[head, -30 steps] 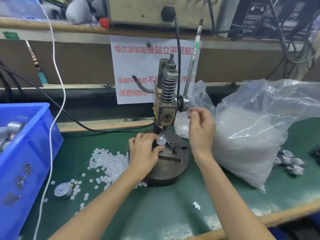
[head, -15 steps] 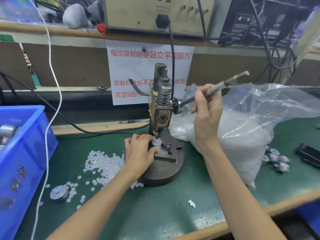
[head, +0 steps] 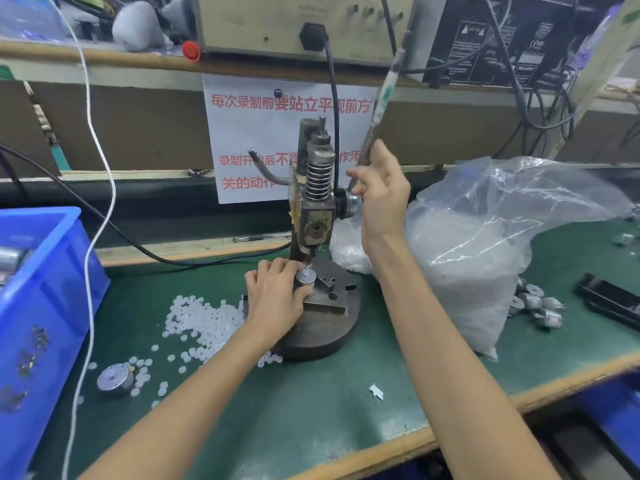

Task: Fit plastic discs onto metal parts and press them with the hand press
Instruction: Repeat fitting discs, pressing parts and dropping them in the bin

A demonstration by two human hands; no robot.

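Note:
The hand press [head: 315, 216] stands on its round base [head: 322, 334] in the middle of the green bench. A small silver metal part [head: 304, 277] with a white disc on top sits on the press block under the ram. My left hand [head: 273, 296] grips that part from the left. The press lever [head: 381, 98] points steeply up. My right hand [head: 381, 199] is raised beside the lever's lower end with loosely spread fingers, touching it without a firm grip. A heap of white plastic discs [head: 197, 320] lies left of the base.
A blue bin [head: 45, 289] stands at the left edge, and a white cable [head: 100, 202] hangs in front of it. One loose metal part [head: 114, 379] lies near the discs. A big clear bag [head: 485, 254] of discs, several metal parts [head: 536, 306] and a black tray [head: 609, 299] are on the right.
The lever was pulled down by my right hand, then swung back up. My right hand has loosened its hold. My left hand stayed on the metal part.

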